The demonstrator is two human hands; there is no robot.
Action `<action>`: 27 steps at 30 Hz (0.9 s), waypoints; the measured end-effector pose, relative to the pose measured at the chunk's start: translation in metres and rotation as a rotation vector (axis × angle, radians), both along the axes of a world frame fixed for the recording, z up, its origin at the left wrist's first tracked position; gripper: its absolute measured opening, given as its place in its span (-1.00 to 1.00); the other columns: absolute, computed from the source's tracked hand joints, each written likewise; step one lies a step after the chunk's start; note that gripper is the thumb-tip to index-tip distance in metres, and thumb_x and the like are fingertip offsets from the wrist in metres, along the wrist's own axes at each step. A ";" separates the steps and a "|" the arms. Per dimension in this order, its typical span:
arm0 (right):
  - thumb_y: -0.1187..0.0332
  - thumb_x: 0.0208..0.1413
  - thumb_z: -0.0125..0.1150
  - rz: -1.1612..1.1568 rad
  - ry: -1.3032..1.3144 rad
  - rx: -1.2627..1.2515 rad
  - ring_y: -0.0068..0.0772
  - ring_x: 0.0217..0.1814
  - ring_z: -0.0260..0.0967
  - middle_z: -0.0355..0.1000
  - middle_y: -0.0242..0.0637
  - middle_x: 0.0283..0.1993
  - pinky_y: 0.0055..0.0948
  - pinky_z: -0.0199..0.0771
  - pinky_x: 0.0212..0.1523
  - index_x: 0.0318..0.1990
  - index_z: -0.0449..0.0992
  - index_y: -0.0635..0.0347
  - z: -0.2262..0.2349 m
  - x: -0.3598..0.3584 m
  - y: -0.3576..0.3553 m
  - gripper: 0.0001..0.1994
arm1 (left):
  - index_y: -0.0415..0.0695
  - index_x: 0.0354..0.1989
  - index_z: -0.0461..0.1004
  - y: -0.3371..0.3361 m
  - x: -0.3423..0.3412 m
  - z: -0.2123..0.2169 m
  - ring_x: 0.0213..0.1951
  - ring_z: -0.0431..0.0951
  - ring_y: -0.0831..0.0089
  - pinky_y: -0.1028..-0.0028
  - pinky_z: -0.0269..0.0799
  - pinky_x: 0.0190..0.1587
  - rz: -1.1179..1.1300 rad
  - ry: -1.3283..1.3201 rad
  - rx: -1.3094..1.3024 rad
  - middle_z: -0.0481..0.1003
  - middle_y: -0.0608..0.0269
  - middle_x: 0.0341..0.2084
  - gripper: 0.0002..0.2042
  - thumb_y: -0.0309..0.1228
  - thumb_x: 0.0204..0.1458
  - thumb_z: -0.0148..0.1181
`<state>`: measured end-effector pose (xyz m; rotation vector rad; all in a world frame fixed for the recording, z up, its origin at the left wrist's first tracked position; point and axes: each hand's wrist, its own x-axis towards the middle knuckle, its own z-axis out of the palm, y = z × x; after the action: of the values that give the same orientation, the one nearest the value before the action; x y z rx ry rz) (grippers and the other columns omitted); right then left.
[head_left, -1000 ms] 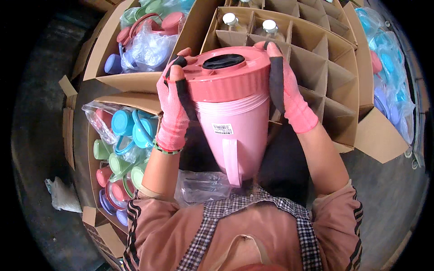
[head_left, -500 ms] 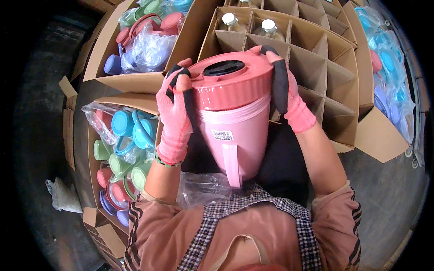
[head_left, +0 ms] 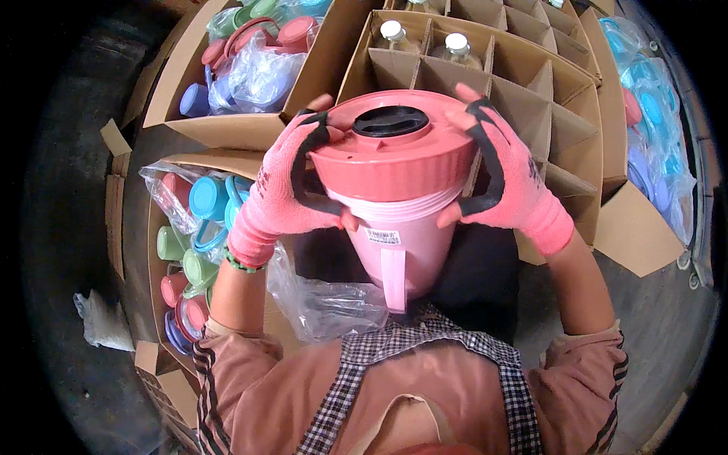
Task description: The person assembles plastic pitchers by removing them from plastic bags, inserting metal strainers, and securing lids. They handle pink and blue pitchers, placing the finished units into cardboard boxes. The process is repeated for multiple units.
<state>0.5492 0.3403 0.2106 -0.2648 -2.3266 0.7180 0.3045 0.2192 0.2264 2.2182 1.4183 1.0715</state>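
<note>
A pale pink pitcher (head_left: 409, 262) stands upright in front of my body, its handle (head_left: 393, 280) facing me and a white barcode label below its ribbed rim. Over its top sits a darker coral-pink lid (head_left: 394, 178) with a black cap (head_left: 391, 120) in the middle. My left hand (head_left: 292, 178), in a pink glove with black palm, grips the lid's left edge, fingertips on top and thumb below the rim. The same grip shows on the right side, where my right hand (head_left: 508, 171) clasps the lid. A crumpled clear plastic bag (head_left: 326, 307) lies beside the pitcher's base.
Beyond the pitcher is a divided carton (head_left: 565, 125) with white-capped clear bottles (head_left: 457, 49) in two cells. Open boxes on the left hold colored lids and cups (head_left: 208, 199), partly bagged. Another box with bagged blue pieces (head_left: 654, 129) stands at right. A white bag (head_left: 106, 322) lies on the floor.
Both hands have shifted from the lid's sides to a grip with thumbs under its rim and fingers on top. My elbows have spread outward. The plastic bag shows more beside the pitcher.
</note>
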 end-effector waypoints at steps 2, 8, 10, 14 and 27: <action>0.20 -0.56 0.42 0.016 -0.066 0.032 0.05 0.02 0.14 0.19 -0.01 -0.04 -0.22 0.18 0.04 -0.06 0.24 0.26 -0.006 0.007 0.003 -0.24 | -0.27 -0.11 0.24 -0.001 0.001 -0.002 -0.06 0.31 0.06 0.21 0.13 0.05 0.028 0.060 0.015 0.38 0.06 -0.21 -0.17 -0.18 -0.68 0.47; 0.21 -0.48 0.36 0.029 -0.060 0.091 0.05 -0.11 0.19 0.23 -0.06 -0.17 -0.21 0.24 -0.09 -0.16 0.29 0.23 0.011 0.004 -0.002 -0.39 | -0.28 -0.14 0.25 -0.006 0.015 0.021 -0.06 0.29 0.08 0.21 0.16 0.01 0.046 0.109 -0.037 0.35 0.00 -0.22 -0.25 -0.21 -0.60 0.44; 0.21 -0.47 0.37 0.062 -0.153 0.086 0.05 -0.06 0.17 0.23 -0.06 -0.14 -0.19 0.20 -0.05 -0.14 0.29 0.24 0.023 0.000 -0.008 -0.38 | -0.28 -0.13 0.24 -0.010 0.019 0.022 -0.05 0.27 0.07 0.20 0.14 0.01 0.052 0.095 -0.022 0.34 -0.02 -0.21 -0.27 -0.24 -0.56 0.43; 0.25 -0.46 0.39 -0.014 -0.105 0.089 0.09 0.01 0.14 0.25 -0.04 -0.12 -0.14 0.15 0.03 -0.15 0.30 0.29 0.025 -0.006 -0.021 -0.38 | -0.27 -0.12 0.23 -0.014 0.025 0.009 -0.06 0.26 0.04 0.20 0.12 0.01 0.119 0.000 0.043 0.30 -0.03 -0.18 -0.29 -0.25 -0.53 0.41; 0.09 -0.31 0.25 0.023 -0.145 0.262 0.05 -0.09 0.17 0.21 -0.03 -0.18 -0.17 0.20 -0.06 -0.26 0.28 0.27 0.034 -0.015 -0.021 -0.49 | -0.26 -0.12 0.26 -0.012 -0.007 0.009 -0.07 0.31 0.09 0.25 0.19 -0.01 -0.010 0.215 0.045 0.38 0.09 -0.19 -0.37 -0.22 -0.42 0.34</action>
<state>0.5346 0.3191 0.2442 -0.1771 -2.5325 0.4085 0.2974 0.2074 0.2353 2.4316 1.4779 0.8909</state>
